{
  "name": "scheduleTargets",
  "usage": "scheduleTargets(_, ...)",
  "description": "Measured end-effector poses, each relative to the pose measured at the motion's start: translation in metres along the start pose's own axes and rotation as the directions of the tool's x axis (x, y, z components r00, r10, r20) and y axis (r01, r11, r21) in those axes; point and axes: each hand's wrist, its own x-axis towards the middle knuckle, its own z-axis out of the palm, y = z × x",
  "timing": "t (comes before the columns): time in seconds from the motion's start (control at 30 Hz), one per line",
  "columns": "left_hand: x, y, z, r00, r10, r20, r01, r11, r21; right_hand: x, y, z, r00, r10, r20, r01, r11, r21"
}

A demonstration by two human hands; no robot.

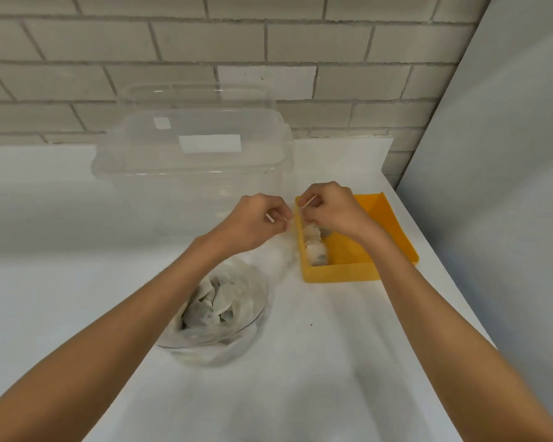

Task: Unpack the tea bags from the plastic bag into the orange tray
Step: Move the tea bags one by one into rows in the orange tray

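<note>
Orange tray (393, 231) sits on the white desk (300, 378), right of centre, with several tea bags (315, 247) lined along its left wall. Right hand (332, 208), fingers curled, pinches a pale tag (310, 200) above that wall. Left hand (256, 221), just beside the tray, pinches a second tag (270, 217). Plastic bag (217, 314), holding more tea bags, lies on the desk beneath the left forearm. Clear lidded container (198, 167) stands behind.

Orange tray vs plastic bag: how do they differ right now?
The orange tray is rigid and opaque; the plastic bag is clear and crumpled. The tray holds a few tea bags along its left wall; the bag holds a heap. The tray lies farther right than the bag. Both rest on the white table.
</note>
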Motion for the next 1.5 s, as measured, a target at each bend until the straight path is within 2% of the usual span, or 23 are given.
scheduleTargets(0.23, -0.067, -0.04, -0.024, 0.987, -0.157, -0.024, 0.156, 0.988, -0.02, -0.032, -0.049, 0.054, 0.955, -0.177, 0.237, 0.165, 0.984, 0.069)
scheduleTargets(0.43, -0.109, -0.064, -0.03, 0.965, -0.262, -0.027, 0.262, 0.964, 0.038, -0.051, -0.059, 0.102, 0.879, -0.234, 0.416, 0.249, 0.968, 0.019)
scheduleTargets(0.53, -0.117, -0.074, -0.025, 0.949, -0.307, -0.069, 0.312, 0.945, 0.094, -0.05, -0.058, 0.127, 0.866, -0.267, 0.423, 0.324, 0.944, -0.068)
scheduleTargets(0.63, -0.12, -0.082, -0.02, 0.931, -0.349, -0.103, 0.357, 0.931, 0.075, -0.045, -0.055, 0.145, 0.855, -0.267, 0.444, 0.422, 0.856, -0.299)
scheduleTargets(0.7, -0.121, -0.084, -0.017, 0.92, -0.37, -0.127, 0.379, 0.924, 0.048, -0.044, -0.053, 0.152, 0.853, -0.266, 0.449, 0.445, 0.82, -0.359)
scheduleTargets(0.87, -0.124, -0.085, -0.012, 0.903, -0.403, -0.15, 0.402, 0.915, -0.039, -0.04, -0.048, 0.149, 0.884, -0.262, 0.387, 0.368, 0.901, -0.23)
scheduleTargets(1.0, -0.124, -0.08, -0.013, 0.918, -0.38, -0.117, 0.373, 0.924, -0.08, -0.037, -0.048, 0.134, 0.909, -0.29, 0.298, 0.308, 0.951, -0.013)
scheduleTargets(1.1, -0.125, -0.074, -0.012, 0.917, -0.363, -0.165, 0.338, 0.927, -0.161, -0.04, -0.057, 0.115, 0.919, -0.303, 0.251, 0.279, 0.952, 0.129)
scheduleTargets(1.17, -0.127, -0.07, -0.013, 0.904, -0.4, -0.154, 0.317, 0.866, -0.387, -0.043, -0.061, 0.104, 0.941, -0.267, 0.21, 0.213, 0.945, 0.249)
scheduleTargets(1.27, -0.127, -0.063, -0.011, 0.883, -0.462, -0.087, 0.25, 0.618, -0.745, -0.044, -0.064, 0.096, 0.959, -0.178, 0.221, 0.083, 0.921, 0.38)
scheduleTargets(1.37, -0.124, -0.058, -0.006, 0.873, -0.485, -0.052, 0.212, 0.472, -0.856, -0.044, -0.064, 0.095, 0.959, -0.162, 0.232, 0.055, 0.911, 0.409)
scheduleTargets(1.5, -0.122, -0.056, -0.002, 0.889, -0.458, -0.022, 0.209, 0.449, -0.869, -0.046, -0.065, 0.095, 0.964, -0.176, 0.198, 0.084, 0.911, 0.403)
